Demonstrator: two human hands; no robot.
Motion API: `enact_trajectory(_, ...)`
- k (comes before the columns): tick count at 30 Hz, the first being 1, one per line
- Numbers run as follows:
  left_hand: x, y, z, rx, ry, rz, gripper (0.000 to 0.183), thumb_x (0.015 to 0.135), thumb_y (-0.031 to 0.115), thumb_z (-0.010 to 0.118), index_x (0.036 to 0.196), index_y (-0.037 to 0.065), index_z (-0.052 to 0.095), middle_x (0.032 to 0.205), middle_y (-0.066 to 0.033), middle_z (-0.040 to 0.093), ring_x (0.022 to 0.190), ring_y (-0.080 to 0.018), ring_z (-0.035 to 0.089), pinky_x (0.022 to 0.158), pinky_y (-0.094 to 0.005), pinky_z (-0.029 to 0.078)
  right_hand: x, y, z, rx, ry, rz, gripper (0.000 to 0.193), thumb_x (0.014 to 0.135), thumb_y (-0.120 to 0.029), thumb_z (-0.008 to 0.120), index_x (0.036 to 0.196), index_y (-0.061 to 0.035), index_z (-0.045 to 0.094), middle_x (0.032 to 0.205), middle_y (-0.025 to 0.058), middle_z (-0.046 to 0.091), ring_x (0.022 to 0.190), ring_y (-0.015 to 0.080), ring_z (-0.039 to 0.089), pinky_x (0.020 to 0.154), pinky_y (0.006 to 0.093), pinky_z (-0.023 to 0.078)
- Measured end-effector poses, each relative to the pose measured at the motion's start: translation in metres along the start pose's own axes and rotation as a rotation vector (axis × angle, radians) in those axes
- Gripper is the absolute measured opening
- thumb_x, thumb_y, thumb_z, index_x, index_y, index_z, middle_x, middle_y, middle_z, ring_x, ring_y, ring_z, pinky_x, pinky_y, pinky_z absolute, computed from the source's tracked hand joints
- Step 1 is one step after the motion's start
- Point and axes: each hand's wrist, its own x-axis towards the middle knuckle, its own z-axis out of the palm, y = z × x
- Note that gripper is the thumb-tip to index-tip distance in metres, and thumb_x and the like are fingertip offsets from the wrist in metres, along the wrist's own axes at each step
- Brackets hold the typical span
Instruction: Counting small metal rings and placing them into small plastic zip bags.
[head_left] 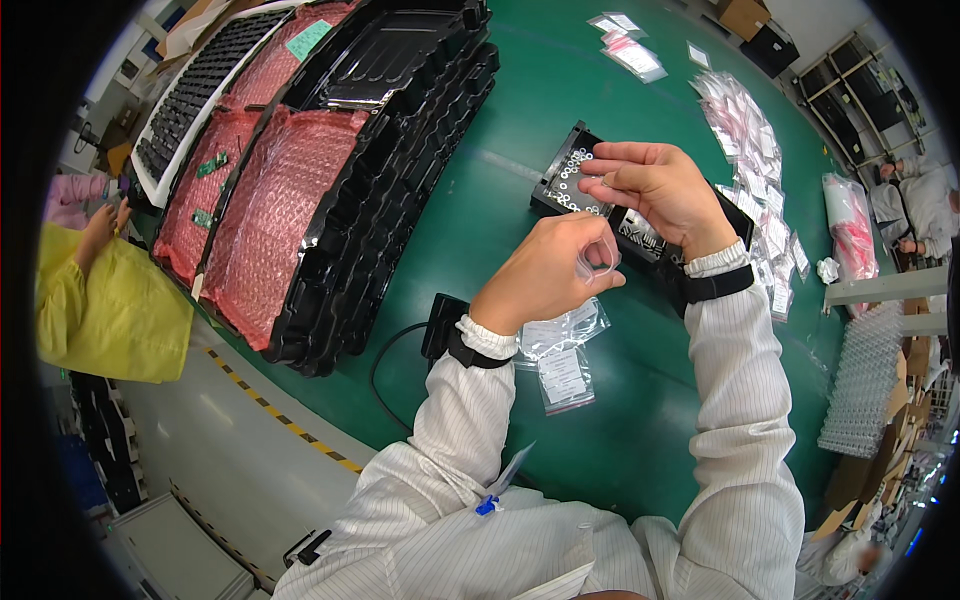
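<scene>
My left hand [540, 272] is closed round the mouth of a small clear plastic bag [598, 262], its opening curled between thumb and fingers. Just beyond it, my right hand [662, 192] has thumb and fingertips pinched together; whatever small thing they may hold is too small to name. Beneath the right fingers stands a black parts box [545, 206] with white rings [566, 172] scattered in its far compartment. Small silvery parts [640, 232] lie in a nearer compartment, partly covered by the right hand. Labelled clear bags [563, 368] lie on the green table below my left hand.
Stacked black trays [375, 215] with pink bubble wrap [290, 190] fill the table's left. Many filled bags [745, 135] trail along the right. A black device [440, 325] with a cable sits by my left wrist. A person in yellow [115, 310] works at the far left.
</scene>
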Motion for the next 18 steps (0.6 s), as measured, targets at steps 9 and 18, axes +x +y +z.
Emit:
enact_trajectory(9, 0.0002, -0.0009, -0.0002, -0.006, 0.005, 0.007, 0.029, 0.078, 0.011, 0.090, 0.086, 0.003, 0.064, 0.083, -0.0075, 0.068, 0.079, -0.0220, 0.068, 0.073, -0.0358, 0.055, -0.0031, -0.0022, 0.0003, 0.093, -0.044, -0.017, 0.037, 0.100, 0.009, 0.053, 0.135, 0.0226, 0.051, 0.127, 0.0310, 0.065, 0.115, 0.0361, 0.072, 0.101, 0.0368, 0.062)
enact_trajectory(18, 0.0010, -0.0005, 0.0006, -0.007, 0.009, 0.003, 0.027, 0.079, 0.011, 0.090, 0.087, 0.003, 0.064, 0.083, -0.0072, 0.068, 0.078, -0.0210, 0.068, 0.073, -0.0358, 0.055, -0.0078, 0.0005, -0.0064, 0.335, -0.056, -0.072, 0.037, 0.108, -0.004, 0.052, 0.136, 0.0197, 0.051, 0.131, 0.0326, 0.064, 0.119, 0.0380, 0.070, 0.103, 0.0414, 0.061)
